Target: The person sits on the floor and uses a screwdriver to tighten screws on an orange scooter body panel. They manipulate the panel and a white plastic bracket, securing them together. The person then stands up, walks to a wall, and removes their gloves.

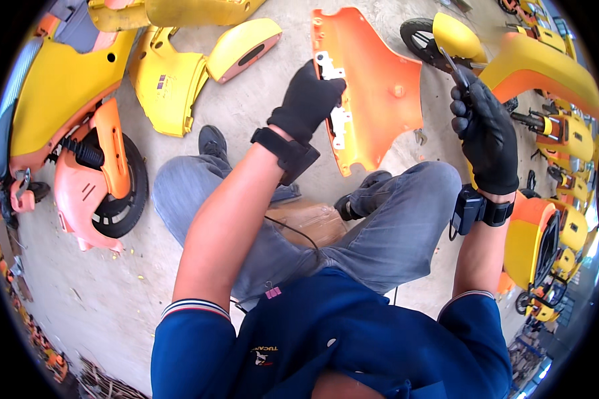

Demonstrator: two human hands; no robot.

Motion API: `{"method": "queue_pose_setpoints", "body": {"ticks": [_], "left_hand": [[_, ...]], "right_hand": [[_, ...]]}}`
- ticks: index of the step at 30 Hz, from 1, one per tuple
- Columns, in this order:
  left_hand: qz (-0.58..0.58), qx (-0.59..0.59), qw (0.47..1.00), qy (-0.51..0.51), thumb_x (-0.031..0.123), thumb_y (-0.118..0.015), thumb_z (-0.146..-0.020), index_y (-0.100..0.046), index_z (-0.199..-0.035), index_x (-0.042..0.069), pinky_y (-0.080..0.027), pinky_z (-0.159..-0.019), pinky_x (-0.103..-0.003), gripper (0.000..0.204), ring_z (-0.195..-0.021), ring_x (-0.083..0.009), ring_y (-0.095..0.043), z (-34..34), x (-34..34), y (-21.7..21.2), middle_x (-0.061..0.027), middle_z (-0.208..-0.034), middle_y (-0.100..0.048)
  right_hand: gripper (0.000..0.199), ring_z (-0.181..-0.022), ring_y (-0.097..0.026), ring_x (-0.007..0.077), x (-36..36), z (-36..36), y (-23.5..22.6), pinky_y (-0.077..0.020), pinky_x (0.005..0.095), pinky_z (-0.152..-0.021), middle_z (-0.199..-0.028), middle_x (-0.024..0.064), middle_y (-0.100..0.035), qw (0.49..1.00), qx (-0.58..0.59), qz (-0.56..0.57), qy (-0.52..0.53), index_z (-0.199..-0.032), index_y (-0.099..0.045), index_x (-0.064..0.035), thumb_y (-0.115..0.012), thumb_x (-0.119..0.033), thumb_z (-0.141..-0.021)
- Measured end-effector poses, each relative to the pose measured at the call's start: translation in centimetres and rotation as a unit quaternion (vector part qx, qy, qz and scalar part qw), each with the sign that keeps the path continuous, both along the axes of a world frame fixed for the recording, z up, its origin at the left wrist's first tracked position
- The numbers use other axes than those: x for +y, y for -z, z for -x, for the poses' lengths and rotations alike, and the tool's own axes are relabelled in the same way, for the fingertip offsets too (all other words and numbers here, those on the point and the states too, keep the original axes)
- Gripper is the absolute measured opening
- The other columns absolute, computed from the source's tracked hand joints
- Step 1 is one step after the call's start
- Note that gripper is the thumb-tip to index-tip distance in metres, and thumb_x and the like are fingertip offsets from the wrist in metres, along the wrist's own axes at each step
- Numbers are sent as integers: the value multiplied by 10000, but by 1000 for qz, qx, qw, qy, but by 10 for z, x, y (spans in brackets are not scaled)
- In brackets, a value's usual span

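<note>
My left hand [311,100], in a black glove, closes on the left edge of a large orange plastic panel [376,80], whose hollow inner side faces up. White brackets [339,125] sit along that edge, above and below my fingers. Raised on the right, my gloved right hand [486,126] is wrapped round a slim metal tool [450,65] with a dark handle. The tool's tip points up and left, apart from the panel, and its exact kind is unclear.
Yellow body panels [166,80] lie on the concrete floor at the far left. A yellow scooter [66,100] with a pink fender [85,196] stands left. Yellow-orange parts [539,70] and several scooters crowd the right. A small metal piece [420,137] lies beside the orange panel.
</note>
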State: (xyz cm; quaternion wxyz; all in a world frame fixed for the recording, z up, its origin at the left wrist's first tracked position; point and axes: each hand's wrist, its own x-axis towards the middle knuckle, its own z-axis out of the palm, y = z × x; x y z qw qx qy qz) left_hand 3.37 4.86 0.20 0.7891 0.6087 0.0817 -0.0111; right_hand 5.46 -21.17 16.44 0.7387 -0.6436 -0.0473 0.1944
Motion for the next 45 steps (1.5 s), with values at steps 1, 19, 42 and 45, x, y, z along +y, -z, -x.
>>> {"method": "queue_pose_setpoints", "body": {"ticks": [1, 19, 42, 45], "left_hand": [[11, -1, 1000, -2, 49, -621, -825, -622, -950, -36, -507, -596, -316, 151, -618, -158, -634, 5, 5, -15, -86, -751, -676], [41, -6, 995, 87, 133, -586, -869, -623, -878, 7, -419, -643, -249, 132, -681, -122, -579, 13, 23, -33, -53, -745, -666], [97, 106, 982, 120, 135, -679, -866, -600, -1175, -8, -545, -751, -266, 350, -872, -130, -664, 41, 8, -19, -66, -1042, -679], [44, 84, 990, 103, 114, -668, -843, -617, -1079, -20, -523, -693, -271, 277, -778, -127, -644, 43, 6, -25, -61, -943, -678]], "right_hand": [[351, -870, -605, 112, -8, 0, 6, -513, 223, -727, -1063, 69, -624, 1000, 22, -11, 5, -1288, -552, 3, -557, -168, -981], [333, -638, -506, 49, 16, 23, 39, -417, 224, -564, -762, -25, -601, 956, -49, 282, -63, -995, -684, -42, -661, -361, -901], [344, -739, -653, 110, 20, 19, 58, -530, 243, -668, -914, 72, -688, 996, 34, 80, 23, -1100, -634, 57, -609, -237, -923], [336, -732, -638, 101, 11, 14, 68, -507, 224, -666, -915, 65, -685, 995, 40, 93, 8, -1087, -642, 55, -610, -238, -925]]}}
